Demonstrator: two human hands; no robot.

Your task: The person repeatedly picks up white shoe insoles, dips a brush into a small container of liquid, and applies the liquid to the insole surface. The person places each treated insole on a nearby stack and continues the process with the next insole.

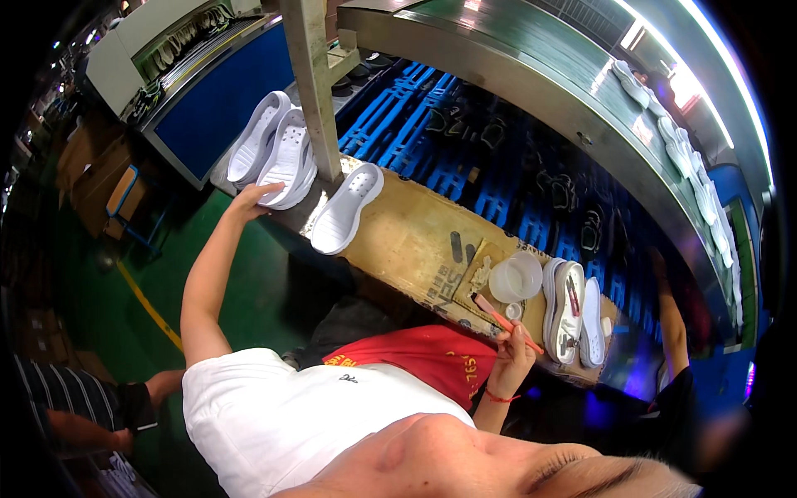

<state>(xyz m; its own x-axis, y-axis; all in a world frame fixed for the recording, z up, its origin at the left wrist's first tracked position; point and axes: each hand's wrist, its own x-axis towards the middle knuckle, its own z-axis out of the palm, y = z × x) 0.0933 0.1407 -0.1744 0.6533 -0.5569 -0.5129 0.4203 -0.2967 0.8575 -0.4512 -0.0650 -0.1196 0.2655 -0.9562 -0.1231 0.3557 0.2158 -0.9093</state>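
Note:
My left hand (254, 200) reaches out to the left and grips the near end of a white shoe sole (287, 153), the top one of a small stack at the bench's left end. Beside that stack stand more white soles (256, 141). A single white sole (348, 209) lies by itself on the cardboard, right of the metal post. In front of my body, my right hand (515, 349) is closed round the pinkish handle of a brush (498, 314), its dark tip pointing left. A translucent plastic tub (515, 278) and a small clear cup (514, 310) stand just beyond the brush.
Cardboard (415, 228) covers the bench. Several white soles (569, 311) stand at its right, one holding small tools. Behind runs a blue slatted conveyor (506, 199) with dark shoe parts, below a green belt (531, 41) carrying white soles. A metal post (309, 83) rises near my left hand. Other people's arms (671, 328) show at both sides.

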